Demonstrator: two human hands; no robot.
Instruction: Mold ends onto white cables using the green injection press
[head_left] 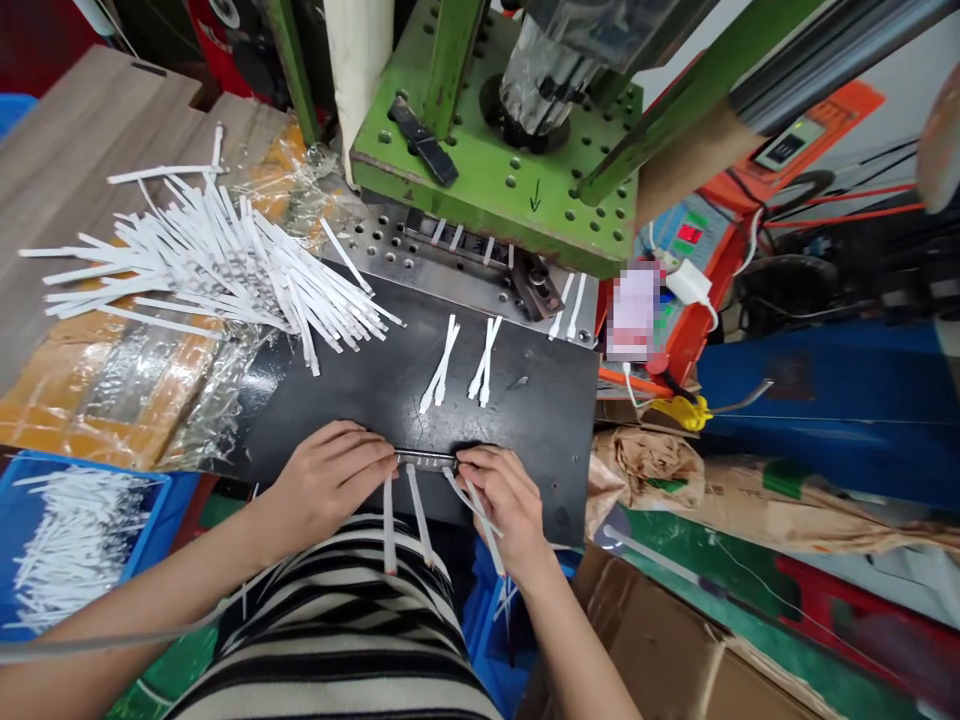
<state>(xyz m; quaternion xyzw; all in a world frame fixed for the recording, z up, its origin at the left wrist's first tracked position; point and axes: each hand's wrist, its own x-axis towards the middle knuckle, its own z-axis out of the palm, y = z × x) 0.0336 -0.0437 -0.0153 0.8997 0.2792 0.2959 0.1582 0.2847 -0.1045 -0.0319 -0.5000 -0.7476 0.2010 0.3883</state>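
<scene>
My left hand (330,478) and my right hand (502,495) press on the two ends of a narrow metal bar (426,460) at the near edge of a black plate (360,390). Several white strips (405,510) hang from the bar toward my lap. Each hand's fingers are closed around an end of the bar. Two pairs of white strips (461,365) lie further up the plate. A big loose pile of white strips (217,265) lies at the left.
A green press (487,170) stands behind the plate, with a slotted fixture (465,245) under it. A blue bin (75,535) with white strips sits at lower left. Cardboard and brown paper (675,480) lie to the right, near a red control box (694,235).
</scene>
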